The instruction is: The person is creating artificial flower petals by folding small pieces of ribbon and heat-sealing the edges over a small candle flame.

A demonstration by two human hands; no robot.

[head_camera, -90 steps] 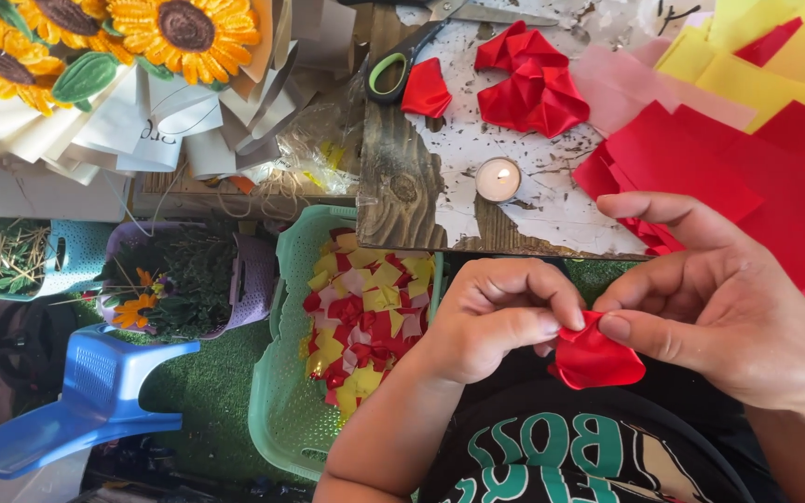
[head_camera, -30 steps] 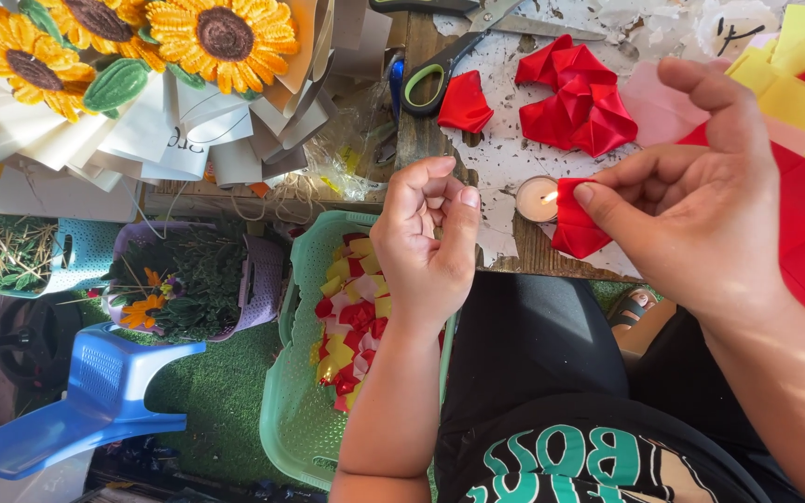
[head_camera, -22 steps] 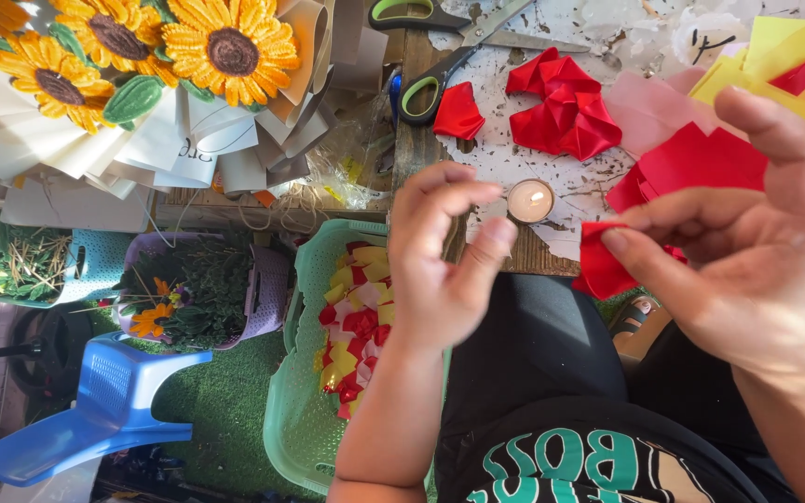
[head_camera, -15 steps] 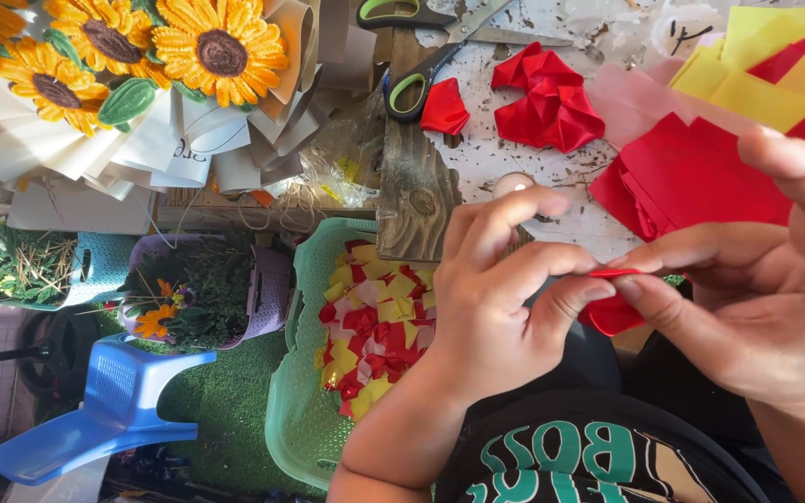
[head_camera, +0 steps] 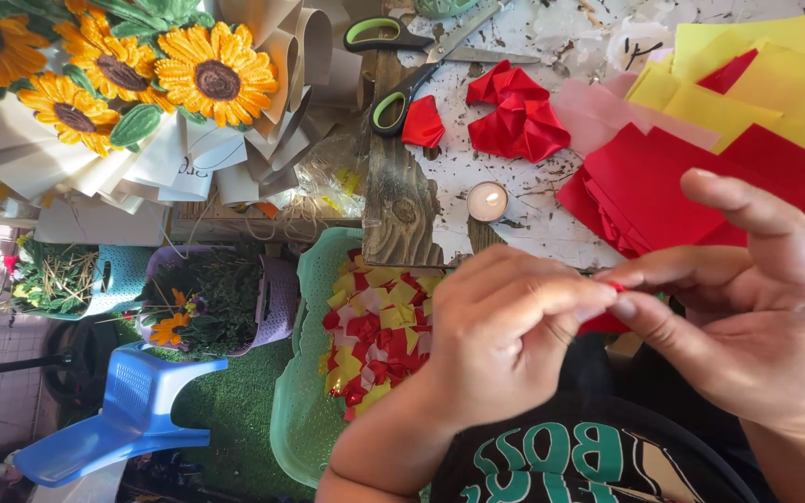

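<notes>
Both hands are close together in front of the person's chest. The left hand (head_camera: 500, 340) has its fingers bent in, and the tips pinch a small red piece (head_camera: 615, 287). The right hand (head_camera: 747, 317) pinches the same piece from the other side with thumb and first finger, while the other fingers stick up. Only a tiny bit of red shows between the fingertips, with a little more red below them.

The piece is so small that it could slip out if either pinch gets loose. It would then drop onto the dark shirt (head_camera: 589, 456) or down toward the green basket (head_camera: 295, 419), just to the left of the left hand. That basket is full of red and yellow bits (head_camera: 375, 331), so a lost piece would be hard to find.

Just past the hands sits a small lit candle (head_camera: 487, 200) on the white speckled table (head_camera: 533, 233). If the hands move forward too far, the piece could burn or a finger could get hot.

The stack of red sheets (head_camera: 682, 186) lies beyond the right hand and near the flame, so a bump could push it closer.

Farther off are folded red shapes (head_camera: 517, 116), green-handled scissors (head_camera: 412, 65), yellow sheets (head_camera: 757, 74) and paper sunflowers (head_camera: 142, 74).
</notes>
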